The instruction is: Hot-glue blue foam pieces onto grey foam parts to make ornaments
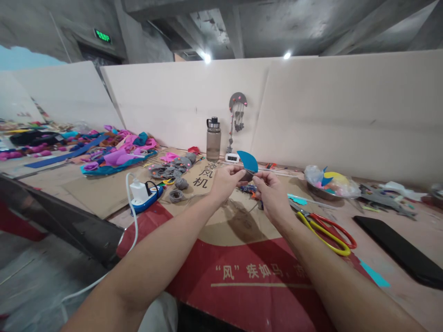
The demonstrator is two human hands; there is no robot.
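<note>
Both my hands are raised over the cardboard-covered table (224, 221), pinching one small blue felt piece (248, 161) shaped like a fan or petal. My left hand (225, 181) grips its lower left edge with closed fingertips. My right hand (272, 191) pinches the lower right, where a dark grey bit shows under the blue. The blue piece stands upright above my fingers.
Scissors with red and yellow handles (327, 229) lie right of my right hand, a black tablet (401, 251) further right. A metal bowl of felt scraps (330, 184), a water bottle (213, 138), a white charger on a blue power strip (143, 194) and piles of coloured felt (117, 154) surround the work area.
</note>
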